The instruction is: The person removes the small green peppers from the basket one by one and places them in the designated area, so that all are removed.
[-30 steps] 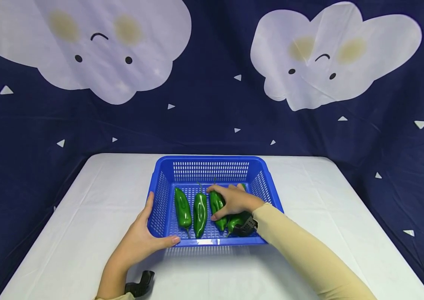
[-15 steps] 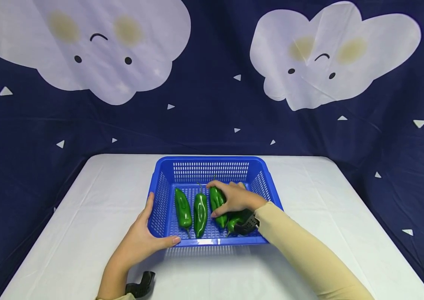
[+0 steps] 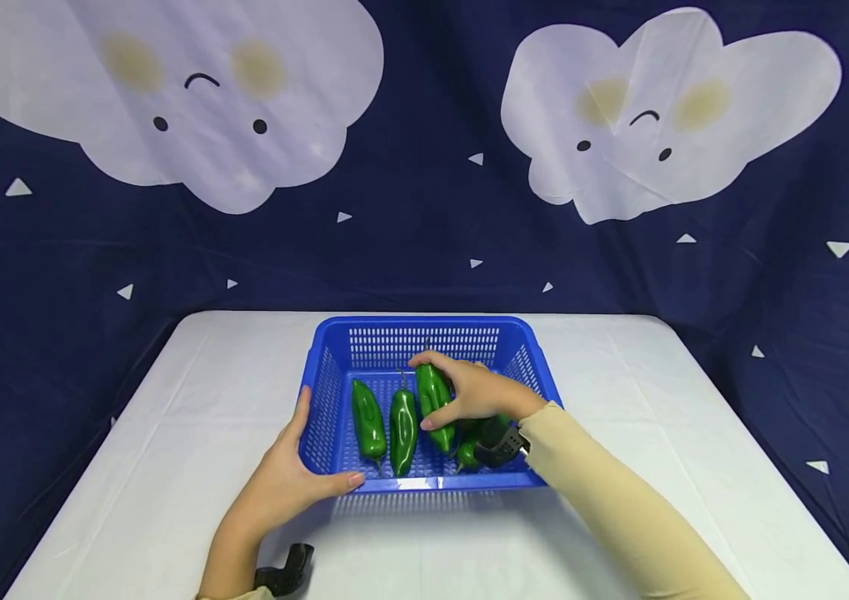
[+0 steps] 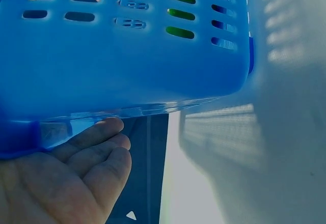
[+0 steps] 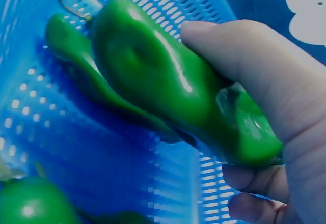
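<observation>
A blue slotted basket (image 3: pixel 342 340) sits on a white table and holds several green peppers. My right hand (image 3: pixel 469 390) grips one green pepper (image 3: pixel 433 398), lifted a little inside the basket; the right wrist view shows fingers and thumb curled round that pepper (image 5: pixel 168 86). Two more peppers (image 3: pixel 367 421) (image 3: pixel 402 423) lie side by side to its left, and another pepper (image 3: pixel 466 455) is partly hidden under my wrist. My left hand (image 3: pixel 291 479) holds the basket's near left corner, thumb along the front rim, and the left hand (image 4: pixel 76 178) lies against the basket wall (image 4: pixel 127 71).
The white table (image 3: pixel 169 433) stretches on both sides of the basket. A dark blue cloth with white clouds (image 3: pixel 169 100) hangs behind it. A black wrist strap piece (image 3: pixel 285 575) shows near the table's front edge.
My right hand has raised the gripped pepper slightly and shifted it toward the basket's back. The left hand and basket have stayed put.
</observation>
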Motion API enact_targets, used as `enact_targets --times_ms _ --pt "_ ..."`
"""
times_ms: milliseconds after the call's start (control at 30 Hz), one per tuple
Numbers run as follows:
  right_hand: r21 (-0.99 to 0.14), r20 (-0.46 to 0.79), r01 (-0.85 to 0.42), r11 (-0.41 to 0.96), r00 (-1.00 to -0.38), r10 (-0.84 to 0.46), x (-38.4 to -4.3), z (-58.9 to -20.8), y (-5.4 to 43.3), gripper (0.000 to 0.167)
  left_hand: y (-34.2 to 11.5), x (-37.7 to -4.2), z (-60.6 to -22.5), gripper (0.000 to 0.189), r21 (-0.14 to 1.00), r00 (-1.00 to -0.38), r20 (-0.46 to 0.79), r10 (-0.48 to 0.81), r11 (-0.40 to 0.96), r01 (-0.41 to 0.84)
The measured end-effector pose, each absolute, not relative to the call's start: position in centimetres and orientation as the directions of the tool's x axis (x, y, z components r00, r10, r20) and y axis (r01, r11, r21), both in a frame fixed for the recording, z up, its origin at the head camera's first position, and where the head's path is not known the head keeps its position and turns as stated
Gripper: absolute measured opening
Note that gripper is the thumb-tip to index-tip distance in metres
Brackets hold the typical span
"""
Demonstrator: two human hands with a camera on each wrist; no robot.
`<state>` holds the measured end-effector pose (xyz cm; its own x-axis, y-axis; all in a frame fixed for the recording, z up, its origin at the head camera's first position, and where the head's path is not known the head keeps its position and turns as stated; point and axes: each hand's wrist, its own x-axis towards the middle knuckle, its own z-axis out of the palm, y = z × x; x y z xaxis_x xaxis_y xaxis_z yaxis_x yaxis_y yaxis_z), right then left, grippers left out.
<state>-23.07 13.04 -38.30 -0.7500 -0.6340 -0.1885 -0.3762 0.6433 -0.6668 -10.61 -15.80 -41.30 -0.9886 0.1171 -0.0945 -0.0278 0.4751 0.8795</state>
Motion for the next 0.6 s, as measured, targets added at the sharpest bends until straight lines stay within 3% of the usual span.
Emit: enact_targets --times_ms 367,600 --pt "-0.780 -0.118 -0.350 0.519 -0.732 -0.671 -23.4 -34.2 13.9 0.092 -15.7 -10.8 -41.0 0.138 0.869 -0.988 -0.114 0.107 0.492 -0.047" --pt "-0.789 -0.111 -0.349 0.505 -0.728 -0.677 -23.2 -33.1 14.4 0.089 -15.7 -10.8 -41.0 0.138 0.870 -0.987 -0.125 0.105 0.489 -0.058"
